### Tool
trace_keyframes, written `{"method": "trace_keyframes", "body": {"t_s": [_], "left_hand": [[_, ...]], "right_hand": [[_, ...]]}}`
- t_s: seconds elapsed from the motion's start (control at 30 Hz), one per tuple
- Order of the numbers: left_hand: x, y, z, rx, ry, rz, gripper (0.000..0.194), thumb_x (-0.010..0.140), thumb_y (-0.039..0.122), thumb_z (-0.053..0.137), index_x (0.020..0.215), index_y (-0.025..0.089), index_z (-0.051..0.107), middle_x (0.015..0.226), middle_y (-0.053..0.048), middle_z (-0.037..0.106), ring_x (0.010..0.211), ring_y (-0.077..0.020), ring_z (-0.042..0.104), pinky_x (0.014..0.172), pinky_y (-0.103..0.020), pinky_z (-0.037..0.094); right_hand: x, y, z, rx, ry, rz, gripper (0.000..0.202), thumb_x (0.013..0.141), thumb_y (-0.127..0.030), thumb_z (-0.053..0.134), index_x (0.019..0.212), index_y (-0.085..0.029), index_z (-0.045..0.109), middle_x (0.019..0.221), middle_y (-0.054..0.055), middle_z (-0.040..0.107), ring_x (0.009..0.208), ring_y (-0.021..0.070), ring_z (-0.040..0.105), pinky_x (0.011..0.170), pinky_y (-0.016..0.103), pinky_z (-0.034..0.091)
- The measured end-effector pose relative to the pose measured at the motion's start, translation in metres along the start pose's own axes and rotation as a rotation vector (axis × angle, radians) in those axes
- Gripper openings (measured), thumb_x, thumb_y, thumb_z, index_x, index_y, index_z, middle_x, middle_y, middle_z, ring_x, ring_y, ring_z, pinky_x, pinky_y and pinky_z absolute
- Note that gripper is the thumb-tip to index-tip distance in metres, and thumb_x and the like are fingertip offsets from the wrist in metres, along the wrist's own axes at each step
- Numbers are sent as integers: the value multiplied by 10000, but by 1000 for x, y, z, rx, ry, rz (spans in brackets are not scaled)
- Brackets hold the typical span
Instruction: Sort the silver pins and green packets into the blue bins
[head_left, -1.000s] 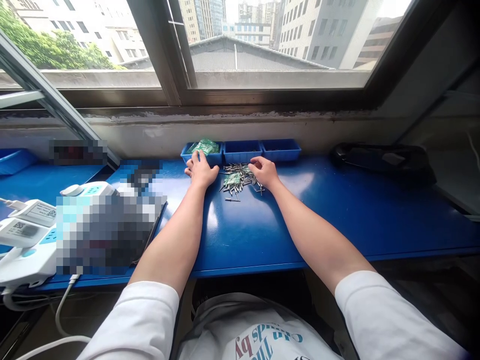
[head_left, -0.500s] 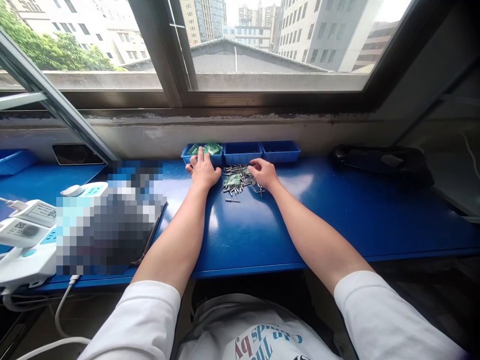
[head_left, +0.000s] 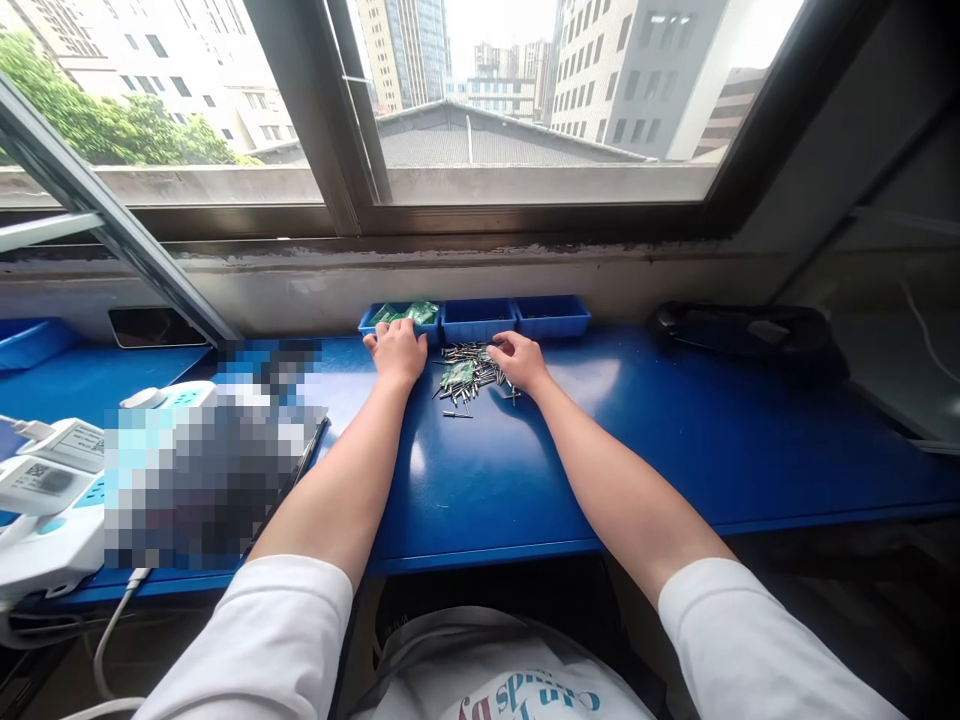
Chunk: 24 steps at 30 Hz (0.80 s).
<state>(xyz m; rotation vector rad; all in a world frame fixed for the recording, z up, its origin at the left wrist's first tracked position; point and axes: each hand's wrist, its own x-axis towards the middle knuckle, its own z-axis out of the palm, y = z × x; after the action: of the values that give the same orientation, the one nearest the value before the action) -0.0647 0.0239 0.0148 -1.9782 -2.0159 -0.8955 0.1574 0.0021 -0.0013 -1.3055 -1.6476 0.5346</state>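
Observation:
Against the near edge of the left blue bin (head_left: 366,327), my left hand (head_left: 397,352) rests with fingers spread, nothing visible in it. Green packets (head_left: 421,312) lie in that bin. My right hand (head_left: 519,360) is at the right side of a pile of metal rivets (head_left: 480,374), thumb and forefinger curved close together over it; whatever lies between them is too small to make out. Another green packet (head_left: 458,375) sits on the pile. The middle blue bin (head_left: 478,328) and the right blue bin (head_left: 553,326) stand behind, with small dark pieces inside the right one.
A black pouch (head_left: 750,338) lies at the back right. On the left are a phone (head_left: 154,327), a white power strip (head_left: 45,550) with plugs, and a pixelated area. Another blue tray (head_left: 34,343) stands far left, beside a slanted metal frame (head_left: 150,250).
My left hand has drawn back slightly from over the left bin to its near edge. My right hand stays by the pile. The whole view has shifted a little.

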Motion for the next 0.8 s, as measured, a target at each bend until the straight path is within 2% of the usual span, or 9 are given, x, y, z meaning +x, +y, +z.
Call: {"method": "trace_keyframes", "body": {"t_s": [0.13, 0.33, 0.4, 0.5, 0.57, 0.63, 0.7, 0.8], "left_hand": [[9, -10, 3, 54, 52, 42, 269, 858, 297, 459, 990, 191, 668, 1087, -144, 667, 1070, -347, 530, 921, -516, 314], [22, -23, 2, 1, 99, 210, 190, 851, 302, 491, 794, 210, 647, 1028, -111, 679, 1011, -300, 575, 900, -447, 342], [28, -26, -4, -69, 175, 152, 174, 852, 292, 485, 798, 203, 624, 981, -113, 679, 973, -285, 586, 880, -422, 371], [38, -29, -16, -172, 353, -70, 161, 859, 256, 451, 837, 180, 592, 903, -126, 666, 900, -274, 598, 841, -403, 414], [43, -30, -23, -193, 432, -134, 156, 859, 221, 429, 853, 172, 578, 954, -138, 665, 919, -273, 600, 859, -403, 421], [45, -31, -27, -166, 439, -82, 158, 850, 192, 421, 863, 167, 577, 1052, -152, 661, 991, -279, 594, 906, -410, 409], [45, -32, -26, -109, 390, -7, 174, 845, 180, 415, 873, 162, 585, 1100, -162, 656, 1045, -291, 586, 937, -421, 394], [47, -35, -20, 4, 299, 21, 223, 857, 194, 388, 887, 151, 604, 1022, -184, 674, 1036, -321, 598, 912, -440, 402]], "right_hand": [[-1, -1, 1, -2, -38, 10, 300, 769, -398, 607, 983, -199, 676, 792, 19, 684, 779, 169, 626, 763, 308, 491], [-2, -3, 2, -22, -61, 18, 306, 779, -401, 607, 997, -199, 676, 807, 25, 691, 777, 164, 626, 765, 298, 487], [-2, -3, 2, -28, -68, 15, 312, 779, -401, 606, 1006, -197, 674, 810, 27, 692, 778, 165, 623, 761, 297, 485], [-2, -2, 2, -33, -75, 11, 325, 777, -403, 606, 1013, -190, 674, 816, 31, 693, 772, 166, 617, 754, 301, 481], [-2, -2, 2, -34, -80, 9, 331, 779, -407, 603, 1019, -190, 674, 824, 33, 695, 776, 168, 616, 751, 302, 481], [-2, -1, 2, -41, -83, 8, 335, 779, -411, 603, 1021, -192, 674, 831, 35, 698, 787, 171, 618, 752, 303, 482], [-2, -1, 2, -53, -84, 6, 337, 778, -414, 602, 1022, -193, 674, 830, 37, 699, 801, 177, 620, 758, 306, 482], [-2, 0, 4, -57, -81, -2, 335, 779, -414, 601, 1022, -196, 675, 831, 36, 703, 819, 181, 623, 773, 310, 483]]}}
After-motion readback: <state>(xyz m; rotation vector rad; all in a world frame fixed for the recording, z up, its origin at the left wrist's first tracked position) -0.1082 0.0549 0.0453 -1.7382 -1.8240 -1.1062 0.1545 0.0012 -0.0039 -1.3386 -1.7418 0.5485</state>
